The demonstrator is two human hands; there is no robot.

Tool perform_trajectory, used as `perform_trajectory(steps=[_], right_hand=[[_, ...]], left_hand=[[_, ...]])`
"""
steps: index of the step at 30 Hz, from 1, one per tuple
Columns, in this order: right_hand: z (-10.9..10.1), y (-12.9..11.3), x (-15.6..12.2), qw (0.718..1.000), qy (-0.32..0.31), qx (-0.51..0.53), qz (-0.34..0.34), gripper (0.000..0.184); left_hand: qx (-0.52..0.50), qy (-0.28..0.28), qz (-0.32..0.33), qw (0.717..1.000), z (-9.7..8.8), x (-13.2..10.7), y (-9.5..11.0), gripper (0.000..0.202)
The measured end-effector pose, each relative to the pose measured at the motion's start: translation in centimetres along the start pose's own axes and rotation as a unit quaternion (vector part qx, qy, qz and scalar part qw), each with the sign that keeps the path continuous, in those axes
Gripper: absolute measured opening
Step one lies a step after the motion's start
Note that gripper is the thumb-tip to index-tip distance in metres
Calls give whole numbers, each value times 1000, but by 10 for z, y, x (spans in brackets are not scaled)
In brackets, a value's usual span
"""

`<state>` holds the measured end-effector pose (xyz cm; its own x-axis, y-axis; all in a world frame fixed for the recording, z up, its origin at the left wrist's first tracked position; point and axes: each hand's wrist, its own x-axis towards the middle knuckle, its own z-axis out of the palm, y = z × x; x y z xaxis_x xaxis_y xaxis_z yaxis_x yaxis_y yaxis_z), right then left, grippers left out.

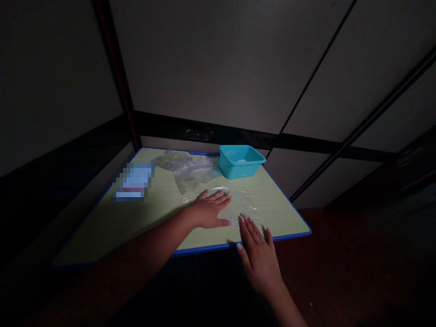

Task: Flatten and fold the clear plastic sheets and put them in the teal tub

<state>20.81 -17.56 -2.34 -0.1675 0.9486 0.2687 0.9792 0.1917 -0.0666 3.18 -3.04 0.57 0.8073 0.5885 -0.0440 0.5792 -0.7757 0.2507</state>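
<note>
A clear plastic bag (243, 202) lies spread on the pale yellow tabletop in front of me. My left hand (213, 210) rests flat on its left part, fingers stretched out and spread. My right hand (257, 252) is at the table's front edge, fingers extended, with the fingertips at the near edge of the bag; whether they press on it I cannot tell. Neither hand grips anything. Behind the left hand, more crumpled clear plastic bags (190, 171) lie in an overlapping heap.
A turquoise plastic basket (240, 169) stands at the table's back right, with something clear and shiny inside. On the left lies a blurred-out rectangular object (134, 181). The table (286, 218) has a blue rim, and light panels (211, 68) rise behind it.
</note>
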Motion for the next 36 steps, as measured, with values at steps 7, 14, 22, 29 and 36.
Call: perform_trajectory(steps=[7, 14, 22, 29, 36], right_hand=[[-5, 8, -7, 1000, -8, 3, -5, 63], [-13, 15, 10, 1000, 1, 31, -7, 57], [-54, 20, 98, 991, 59, 90, -80, 43], [-28, 33, 179, 976, -112, 141, -126, 31], [17, 41, 203, 951, 50, 287, -104, 29]], left_hand=[[-18, -15, -19, 1000, -2, -1, 3, 81], [-8, 81, -66, 994, -6, 2, -1, 69], [-21, 21, -101, 994, -3, 0, -8, 73], [-38, 163, -137, 976, -13, 6, -28, 49], [-22, 258, -152, 954, -19, 11, -50, 31]])
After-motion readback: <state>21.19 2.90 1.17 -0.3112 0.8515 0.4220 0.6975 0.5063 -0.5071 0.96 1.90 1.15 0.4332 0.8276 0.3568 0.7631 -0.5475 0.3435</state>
